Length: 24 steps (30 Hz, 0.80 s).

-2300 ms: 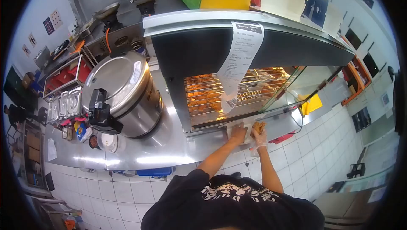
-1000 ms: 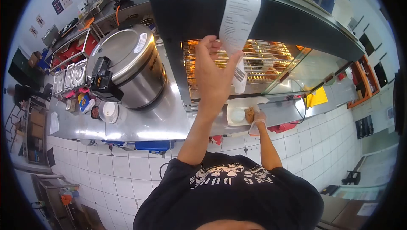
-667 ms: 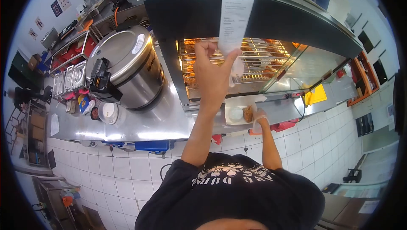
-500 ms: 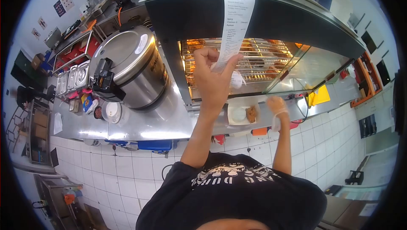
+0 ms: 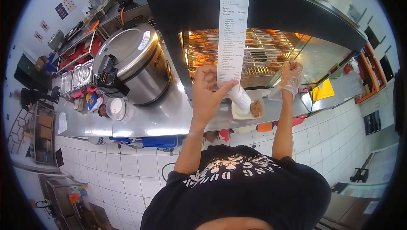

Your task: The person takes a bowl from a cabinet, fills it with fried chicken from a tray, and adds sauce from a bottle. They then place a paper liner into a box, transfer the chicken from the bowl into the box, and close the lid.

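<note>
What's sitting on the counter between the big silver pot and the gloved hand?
In the head view, the takeaway box with fried chicken sits between the big silver pot and the gloved right hand.

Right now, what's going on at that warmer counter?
A person stands at a steel counter facing a heated display case of fried chicken. The left hand pinches the lower end of a long printed ticket hanging from the case's top. The gloved right hand is raised at the case's glass front. Below, an open box on the counter holds a piece of fried chicken. A large steel cooker sits to the left.
</note>
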{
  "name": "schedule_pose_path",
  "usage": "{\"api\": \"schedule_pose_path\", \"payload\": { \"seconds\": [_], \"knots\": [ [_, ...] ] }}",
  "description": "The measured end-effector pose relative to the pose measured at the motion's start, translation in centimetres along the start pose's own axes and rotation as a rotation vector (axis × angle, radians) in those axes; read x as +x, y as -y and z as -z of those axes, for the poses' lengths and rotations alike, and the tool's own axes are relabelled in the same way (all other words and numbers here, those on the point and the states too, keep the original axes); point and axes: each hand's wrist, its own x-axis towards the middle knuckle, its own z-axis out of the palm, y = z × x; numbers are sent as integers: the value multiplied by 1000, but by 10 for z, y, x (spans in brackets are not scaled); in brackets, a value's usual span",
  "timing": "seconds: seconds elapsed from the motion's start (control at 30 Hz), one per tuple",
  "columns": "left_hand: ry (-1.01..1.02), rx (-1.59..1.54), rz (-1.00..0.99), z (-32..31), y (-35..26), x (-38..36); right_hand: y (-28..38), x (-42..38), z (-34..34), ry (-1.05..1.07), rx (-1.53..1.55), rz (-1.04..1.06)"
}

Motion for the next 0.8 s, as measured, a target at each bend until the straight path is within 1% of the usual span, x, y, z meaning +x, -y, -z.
{"api": "schedule_pose_path", "payload": {
  "seconds": [0.07, 0.13, 0.27, 0.37, 0.43, 0.47, 0.53, 0.57, 0.63, 0.73, 0.8],
  "knots": [
    [-1, 2, 19, 2, 1, -6, 4, -6, -1, -29, 45, 14],
    [1, 6, 36, 5, 2, -11, 16, -10, 1, -78, 71, -25],
    [8, 35, 77, 9, -1, -17, -10, -3, -14, -57, 122, -15],
    [19, 38, 94, 10, -1, -20, -4, -7, -14, -31, 101, -66],
    [25, 29, 104, 10, -2, -20, -6, -9, -21, -52, 258, -23],
    [26, 14, 112, 9, -4, -21, -8, -11, -21, -56, 258, -25],
    [32, -3, 121, 9, -4, -21, 6, -18, -15, 49, 134, -27],
    [32, 0, 105, 9, -3, -21, 3, -21, -19, 44, 131, -28],
    [37, 0, 90, 8, -2, -20, -3, -28, -30, 28, 182, 85],
    [28, 23, 86, 8, -3, -21, 7, -45, -41, 48, 265, 89],
    [21, 9, 98, 6, -6, -22, 19, -56, -46, 84, 248, 79]
  ]
}}
